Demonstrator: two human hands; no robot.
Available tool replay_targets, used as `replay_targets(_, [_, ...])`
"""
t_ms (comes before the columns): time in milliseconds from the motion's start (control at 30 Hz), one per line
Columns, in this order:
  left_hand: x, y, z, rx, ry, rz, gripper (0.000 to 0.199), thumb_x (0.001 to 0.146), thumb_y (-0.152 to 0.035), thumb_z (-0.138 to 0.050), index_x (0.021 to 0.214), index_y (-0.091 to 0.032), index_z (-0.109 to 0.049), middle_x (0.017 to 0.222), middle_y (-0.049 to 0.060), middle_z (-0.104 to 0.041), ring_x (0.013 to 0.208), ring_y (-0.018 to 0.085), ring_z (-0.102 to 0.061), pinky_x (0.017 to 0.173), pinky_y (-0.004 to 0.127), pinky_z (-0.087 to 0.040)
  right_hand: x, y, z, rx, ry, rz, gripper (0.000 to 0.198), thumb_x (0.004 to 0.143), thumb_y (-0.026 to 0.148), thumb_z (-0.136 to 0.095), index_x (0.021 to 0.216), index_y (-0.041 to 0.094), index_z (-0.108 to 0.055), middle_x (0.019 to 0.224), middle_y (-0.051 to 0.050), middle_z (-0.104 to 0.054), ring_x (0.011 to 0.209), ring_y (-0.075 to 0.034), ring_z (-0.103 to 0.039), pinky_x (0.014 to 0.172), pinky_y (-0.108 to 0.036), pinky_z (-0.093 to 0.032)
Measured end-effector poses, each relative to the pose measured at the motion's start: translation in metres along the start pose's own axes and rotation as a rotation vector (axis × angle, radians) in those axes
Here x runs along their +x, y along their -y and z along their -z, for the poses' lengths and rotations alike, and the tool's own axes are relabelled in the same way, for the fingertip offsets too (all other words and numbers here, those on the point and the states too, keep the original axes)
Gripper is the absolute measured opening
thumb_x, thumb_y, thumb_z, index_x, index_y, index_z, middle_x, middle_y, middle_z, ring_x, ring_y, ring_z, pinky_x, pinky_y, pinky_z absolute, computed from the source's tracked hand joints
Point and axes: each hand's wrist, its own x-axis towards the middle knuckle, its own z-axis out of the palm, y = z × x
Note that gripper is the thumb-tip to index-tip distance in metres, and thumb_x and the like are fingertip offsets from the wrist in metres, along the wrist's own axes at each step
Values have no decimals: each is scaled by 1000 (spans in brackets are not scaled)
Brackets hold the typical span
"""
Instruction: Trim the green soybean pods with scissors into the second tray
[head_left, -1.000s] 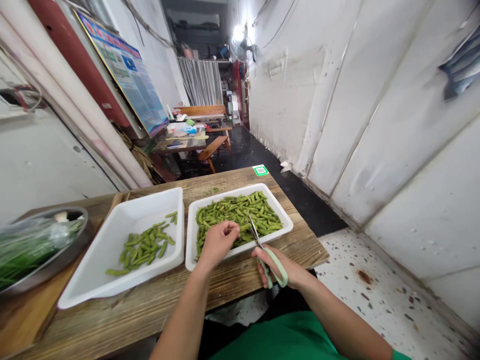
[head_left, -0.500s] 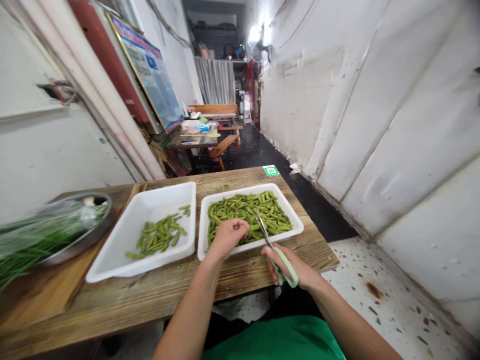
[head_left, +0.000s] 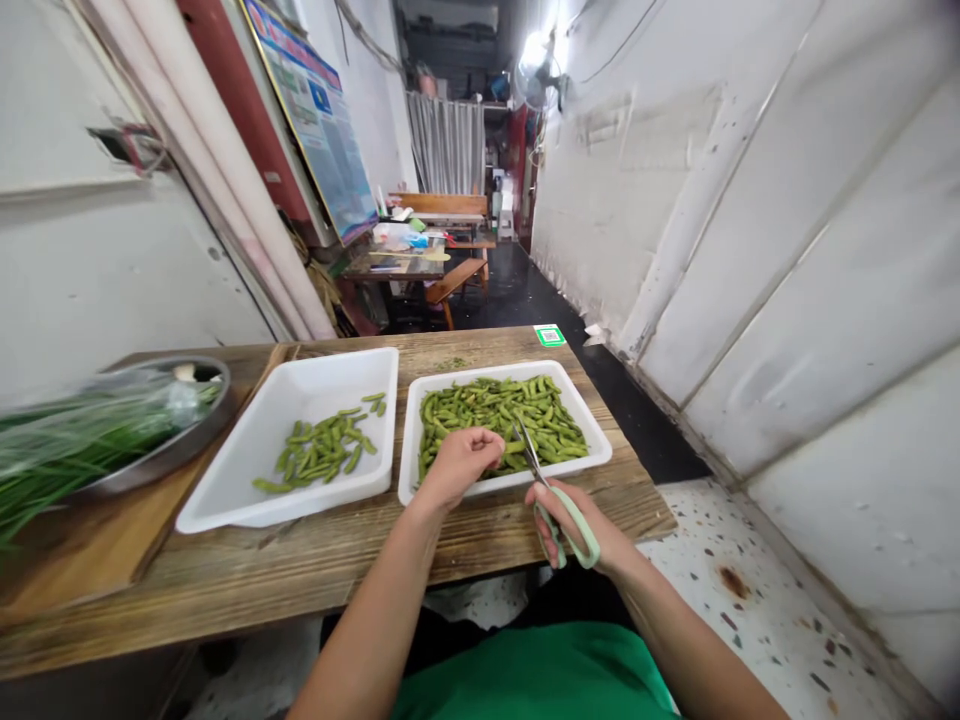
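My left hand [head_left: 466, 462] pinches a green soybean pod [head_left: 514, 448] over the right-hand white tray [head_left: 411, 470]. In my right hand [head_left: 574, 522] is a pair of scissors [head_left: 577, 525] with pale green handles. Their blades are parted and reach up to the free end of the pod. A thick layer of green pods [head_left: 480, 400] fills the tray below my hands. To the left, a second white tray [head_left: 225, 490] holds a smaller heap of pods [head_left: 322, 447].
At the far left a metal bowl [head_left: 217, 420] holds long green stalks [head_left: 90, 450] under clear plastic, beside a wooden board [head_left: 112, 560]. A green code sticker [head_left: 550, 336] lies at the wooden table's [head_left: 315, 580] back corner. Farther back stand a cluttered table [head_left: 394, 265] and a bench [head_left: 457, 280].
The view has shifted slightly. The pod in my left hand now shows between the fingertips and the scissor blades, and the blades look wider apart.
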Motion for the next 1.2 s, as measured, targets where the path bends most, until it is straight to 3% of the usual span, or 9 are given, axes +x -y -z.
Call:
replay_targets(133, [2,3,1,-28,-3,14,19,65,-31,-60,69,-12,-60,52,-2,-55,49,9,-46,53,22,-36,0,0,-2,-29,-40,-26,48,74,64,-48,83,16,-47,48,8,-43,29,-6,-41,27,-17,-35])
replay_targets(267, [6,8,2,-122,-87,14,22,64,-32,-65,72,-13,-60,54,-3,-53,52,8,-47,55,21,-38,0,-2,-1,-42,-11,-12,48,74,63,-48,88,17,-47,52,7,-43,32,-6,-42,30,-18,-36])
replay_targets(400, [7,10,3,-209,-101,-2,27,64,-33,-68,80,-12,-61,60,-3,-54,54,7,-47,55,20,-40,-4,0,0,-112,68,53,45,80,60,-42,96,18,-46,58,5,-45,42,-8,-46,43,-21,-41])
replay_targets(567, [5,7,3,-362,-73,4,29,66,-37,-67,81,-14,-57,79,2,-64,69,11,-59,69,28,-48,-7,6,1,-226,95,139,44,84,58,-36,103,20,-45,61,4,-47,52,-10,-47,55,-23,-42])
replay_targets(700, [3,3,2,-138,-72,-6,29,67,-37,-65,82,-14,-59,63,1,-62,57,12,-58,61,27,-47,-4,4,2,-239,55,124,42,82,59,-40,99,21,-47,60,5,-45,48,-10,-45,51,-23,-41])
replay_targets(900, [2,-2,3,284,-31,-223,32,76,-33,-52,99,-16,-66,99,8,-66,97,22,-56,89,36,-40,-3,4,2,-257,33,112,38,81,58,-44,89,21,-47,55,5,-44,46,-10,-45,47,-22,-39])
replay_targets(1000, [2,0,3,337,-29,-221,38,75,-32,-53,107,-16,-63,88,6,-67,84,19,-59,81,32,-43,-4,8,1,-257,33,124,37,80,57,-47,87,21,-47,54,6,-44,46,-10,-45,47,-22,-39])
replay_targets(1067, [2,3,2,323,-47,-188,37,72,-33,-56,103,-14,-65,79,4,-67,73,17,-59,71,29,-45,-4,9,1,-244,38,121,37,79,57,-47,87,21,-47,54,6,-43,45,-10,-45,46,-22,-40])
replay_targets(1200, [2,6,2,312,-12,-183,27,73,-35,-56,87,-16,-69,83,4,-69,78,19,-61,73,28,-45,-4,8,2,-244,33,123,37,79,57,-48,87,21,-48,54,6,-44,43,-9,-44,45,-21,-39])
